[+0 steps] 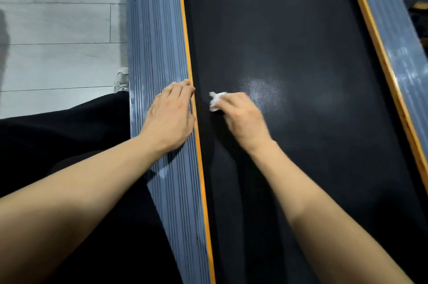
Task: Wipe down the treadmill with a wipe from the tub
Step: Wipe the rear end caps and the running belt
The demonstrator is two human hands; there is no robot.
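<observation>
You're looking down at the treadmill belt (289,29), a big black strip w/ tiny dots that fills the middle of the view, top to bottom. Along its left side runs the gray ribbed side rail (157,40) w/ an orange line on its inner edge, & a 2nd gray rail (398,52) w/ its own orange line runs down the right side. Left of the treadmill is the pale gray floor (58,17), & your black pants (58,133) cover the low left part. Your left hand (170,114) lies flat on the left rail, palm down, fingers straight & close together, the tips reaching the orange line; it holds nothing. Your right hand (240,117) is down on the belt, just right of that orange line, near the left hand but not touching it. Its fingers are curled round the wipe (216,100), a small white crumpled wad. Most of the wipe sits under the fingers; a bit pokes out past the fingertips on the side toward the left rail. The wipe looks blurry. Just right of the hand there's a pale, shiny patch (264,96) on the belt. A light shoe (121,80) peeks out by the rail's outer edge.
</observation>
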